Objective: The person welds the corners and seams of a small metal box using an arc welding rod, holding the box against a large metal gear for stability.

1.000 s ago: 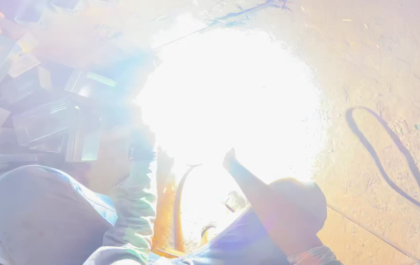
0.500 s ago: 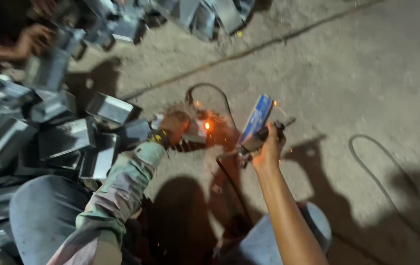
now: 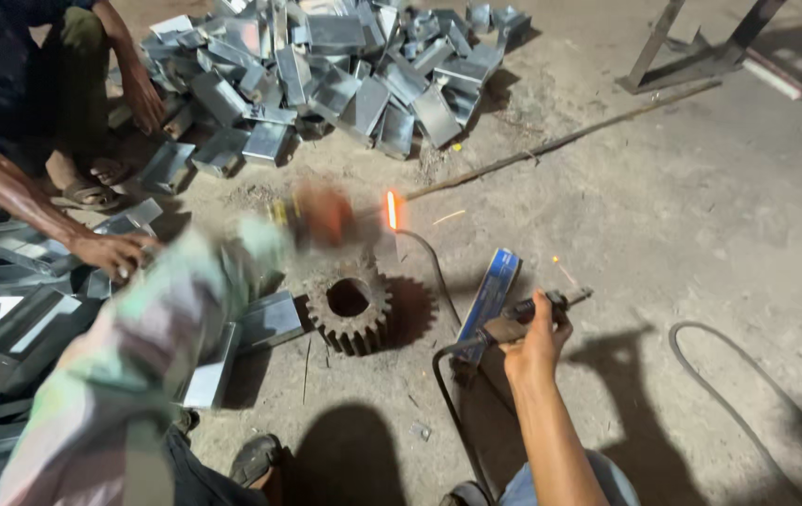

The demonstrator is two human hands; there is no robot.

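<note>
A rusty toothed gear (image 3: 349, 303) lies flat on the concrete floor. My left hand (image 3: 319, 214), in an orange glove and blurred by motion, is above and behind the gear and holds a rod whose tip glows orange (image 3: 391, 208). To the gear's right, my bare right hand (image 3: 534, 339) grips a welding electrode holder (image 3: 537, 309) with a black cable running from it. A blue flat box (image 3: 488, 295) stands tilted just left of that hand.
Another person crouches at the left, one hand (image 3: 112, 251) on bent sheet-metal pieces (image 3: 7, 253). A big heap of metal boxes (image 3: 345, 66) lies at the back. A long rod (image 3: 560, 141) and a metal frame (image 3: 691, 47) are beyond; a cable (image 3: 729, 394) loops at right.
The blinding arc glare is gone and the view has cleared. My left hand has lifted away from the gear with the glowing rod. My right hand has drawn the holder back to the right.
</note>
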